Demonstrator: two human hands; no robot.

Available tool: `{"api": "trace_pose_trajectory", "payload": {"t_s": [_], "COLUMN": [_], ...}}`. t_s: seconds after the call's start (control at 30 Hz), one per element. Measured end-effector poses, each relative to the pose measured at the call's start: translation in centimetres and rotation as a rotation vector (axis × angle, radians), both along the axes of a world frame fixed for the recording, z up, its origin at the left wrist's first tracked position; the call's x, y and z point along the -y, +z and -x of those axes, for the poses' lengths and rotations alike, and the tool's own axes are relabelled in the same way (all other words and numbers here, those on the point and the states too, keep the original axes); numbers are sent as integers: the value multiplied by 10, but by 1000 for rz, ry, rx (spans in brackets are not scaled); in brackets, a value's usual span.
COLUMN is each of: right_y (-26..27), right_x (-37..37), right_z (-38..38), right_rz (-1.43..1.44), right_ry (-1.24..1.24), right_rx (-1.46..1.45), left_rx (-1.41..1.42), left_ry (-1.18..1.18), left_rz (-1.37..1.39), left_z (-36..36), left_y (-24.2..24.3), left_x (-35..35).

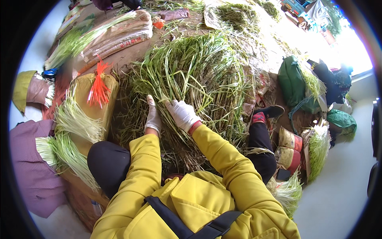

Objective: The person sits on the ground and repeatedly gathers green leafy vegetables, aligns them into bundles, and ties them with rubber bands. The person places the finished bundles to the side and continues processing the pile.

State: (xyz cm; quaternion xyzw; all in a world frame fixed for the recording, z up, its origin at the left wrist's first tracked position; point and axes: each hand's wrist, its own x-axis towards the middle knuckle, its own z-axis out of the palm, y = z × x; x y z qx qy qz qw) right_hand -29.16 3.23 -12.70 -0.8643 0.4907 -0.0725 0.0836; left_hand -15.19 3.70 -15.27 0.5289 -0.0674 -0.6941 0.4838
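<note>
A large heap of long leafy green stalks (209, 68) lies between my legs, its leaves fanned away from me and its brownish stem ends toward me. My left hand (153, 118), in a white glove, lies along the left side of a bunch of stalks (171, 125), thumb pointing up. Its other fingers are hidden by the stalks. From the right, my gloved right hand (182, 115) grips the top of the same bunch, with its fingertips pinching a pale stem or leaf.
A yellow wrapped block (95, 110) at left carries red plastic strips (100, 83) and pale trimmed stalks (79, 119). Beyond it lies a long sack-covered bundle (119, 38). Purple cloth (35, 167) covers more stalks. At right are a green sack (292, 83), a phone-like dark object (283, 174) and trimmed bundles (319, 152).
</note>
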Motion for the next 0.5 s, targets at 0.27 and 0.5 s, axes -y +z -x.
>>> {"api": "trace_pose_trajectory", "payload": {"t_s": [0.27, 0.5], "right_y": [16, -34], "right_x": [-33, -65], "right_z": [5, 132], "right_rz": [-38, -193], "right_ry": [85, -512], "right_rx": [94, 640], "left_rx": [-9, 126], "left_ry": [-63, -158], "left_rz": [143, 11], "left_z": [-2, -5], "left_y": [-31, -14], "left_x": [2, 5]}}
